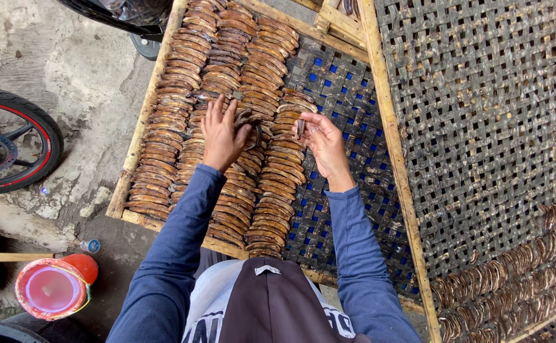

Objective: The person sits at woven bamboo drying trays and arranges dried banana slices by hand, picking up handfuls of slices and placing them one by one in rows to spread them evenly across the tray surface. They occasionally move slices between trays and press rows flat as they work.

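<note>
We see a woven drying rack [354, 101] with a pale wooden frame, and on it four rows of brown dried banana slices [227, 57] laid overlapping like shingles; its right part is bare dark lattice with blue showing through the gaps. Our left hand [222, 134] lies flat on the second row, fingers spread and slightly curled over the slices, thumb touching a dark slice [254, 130] that sticks up between the rows. Our right hand [324, 143] hovers palm-up just beside the fourth row, thumb and forefinger pinching a single dark banana slice [301, 127] at its tip. To the right, a second rack [481, 127] holds curved rows of slices only in its lower right corner. On the concrete at lower left sits a red bucket [52, 289] with pinkish contents, near a motorcycle wheel [11, 143].
</note>
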### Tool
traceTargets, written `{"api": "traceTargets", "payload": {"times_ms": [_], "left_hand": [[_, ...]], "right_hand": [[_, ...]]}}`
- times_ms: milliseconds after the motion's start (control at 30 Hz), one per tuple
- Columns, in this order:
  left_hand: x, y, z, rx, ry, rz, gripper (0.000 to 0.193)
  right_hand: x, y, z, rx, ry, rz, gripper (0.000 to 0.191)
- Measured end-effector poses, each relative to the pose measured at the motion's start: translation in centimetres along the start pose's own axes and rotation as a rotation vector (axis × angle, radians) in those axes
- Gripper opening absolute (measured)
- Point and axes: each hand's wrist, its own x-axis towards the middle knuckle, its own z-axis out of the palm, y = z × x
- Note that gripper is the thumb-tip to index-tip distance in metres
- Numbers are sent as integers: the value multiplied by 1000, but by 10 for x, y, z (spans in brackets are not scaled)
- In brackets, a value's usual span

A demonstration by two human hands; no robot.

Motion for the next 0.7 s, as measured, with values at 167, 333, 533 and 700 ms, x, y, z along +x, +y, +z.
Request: {"api": "traceTargets", "payload": {"times_ms": [167,333,533,700], "left_hand": [[18,41,-36,-718,-279,100,54],[46,72,-44,-916,-364,-36,25],[79,74,3,-1419,-370,-388,20],[98,71,46,-1190,-176,-450,19]], "right_hand": [[7,-25,23,-481,-52,-110,22],[21,-49,31,-915,24,-286,11],[56,-34,-2,-260,-235,-269,20],[85,4,-36,-194,32,-56,14]]}}
